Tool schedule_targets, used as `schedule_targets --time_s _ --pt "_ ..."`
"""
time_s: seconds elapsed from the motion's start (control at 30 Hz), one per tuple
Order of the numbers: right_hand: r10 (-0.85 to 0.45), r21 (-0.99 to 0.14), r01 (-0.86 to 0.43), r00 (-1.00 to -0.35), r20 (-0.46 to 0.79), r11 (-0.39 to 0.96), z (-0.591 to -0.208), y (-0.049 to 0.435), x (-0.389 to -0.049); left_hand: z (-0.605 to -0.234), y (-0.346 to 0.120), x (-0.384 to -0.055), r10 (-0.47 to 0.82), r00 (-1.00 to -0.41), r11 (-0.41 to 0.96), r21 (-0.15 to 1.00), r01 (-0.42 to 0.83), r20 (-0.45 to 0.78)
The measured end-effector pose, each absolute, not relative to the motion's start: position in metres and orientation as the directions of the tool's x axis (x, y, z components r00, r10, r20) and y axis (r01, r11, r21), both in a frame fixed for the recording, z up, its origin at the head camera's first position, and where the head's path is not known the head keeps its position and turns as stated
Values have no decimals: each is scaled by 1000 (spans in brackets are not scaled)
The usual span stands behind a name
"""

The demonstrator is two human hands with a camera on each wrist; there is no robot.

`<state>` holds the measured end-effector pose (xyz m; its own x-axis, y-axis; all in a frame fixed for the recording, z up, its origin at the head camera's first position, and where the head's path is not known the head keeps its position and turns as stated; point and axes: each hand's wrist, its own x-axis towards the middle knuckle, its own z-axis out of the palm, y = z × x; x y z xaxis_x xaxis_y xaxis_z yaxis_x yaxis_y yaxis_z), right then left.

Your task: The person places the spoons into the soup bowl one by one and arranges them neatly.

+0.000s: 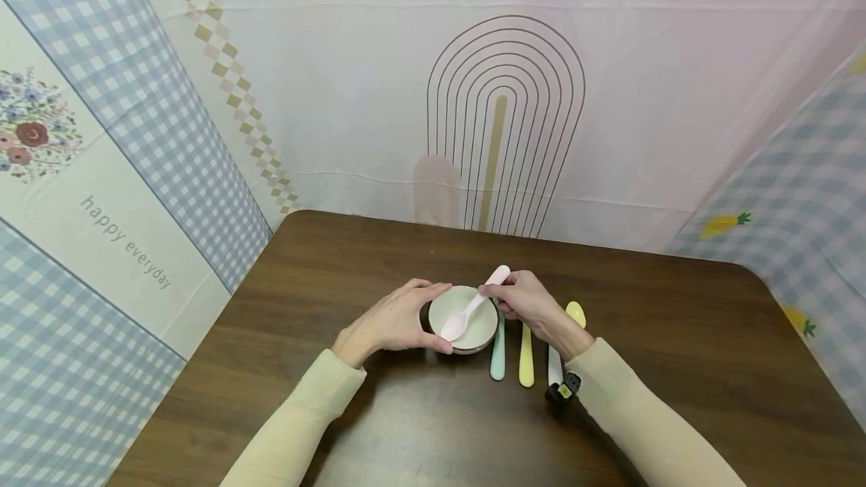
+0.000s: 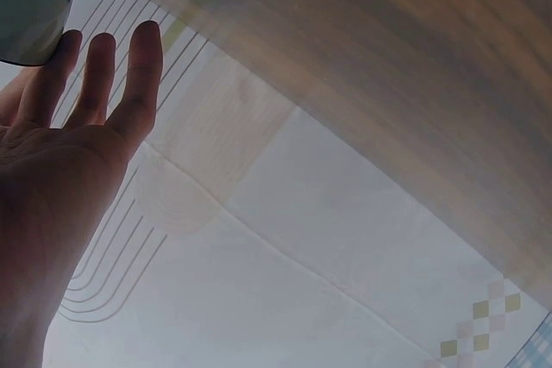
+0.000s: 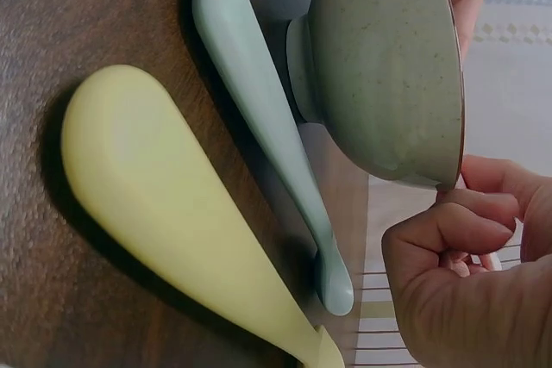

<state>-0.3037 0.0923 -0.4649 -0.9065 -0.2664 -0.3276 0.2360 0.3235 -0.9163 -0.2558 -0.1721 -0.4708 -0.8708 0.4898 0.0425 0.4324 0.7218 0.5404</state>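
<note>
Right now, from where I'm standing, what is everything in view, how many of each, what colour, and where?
Table: one, dark brown, foreground.
Bowl: one, pale inside, on the table's middle.
Pink spoon: one, pink, head over the bowl.
Mint spoon: one, pale green, right of the bowl.
Yellow spoon: one, yellow, right of the mint spoon.
White handle: one, white, next right.
Yellow spoon head: one, yellow, rightmost.
Small device: one, black, at the white handle's near end.
Arch-patterned cloth: one, whitish, behind.
Checked cloths: two, blue-and-white, either side.
Sleeves: two, cream, reaching in.
Left hand: one, bare, holding the bowl.
Right hand: one, bare, pinching the pink spoon.
</note>
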Motion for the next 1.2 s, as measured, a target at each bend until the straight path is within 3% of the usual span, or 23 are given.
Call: schedule_targets --time_s 0.5,0.83,1.0,1.2 --pt "-272 -913 249 -900 -341 324 -467 101 -295 -472 -172 -252 483 -874 720 547 426 45" --pt "-203 -889 193 -933 -297 416 -453 124 -277 -470 -174 -255 492 -869 722 533 442 53" --pt "-191 -851 103 -954 -231 515 -447 144 -263 -472 -172 -256 494 -868 721 531 445 58" --pt "-143 -722 -20 -984 -110 692 -444 171 -244 -472 -171 -256 494 -868 722 530 444 54"
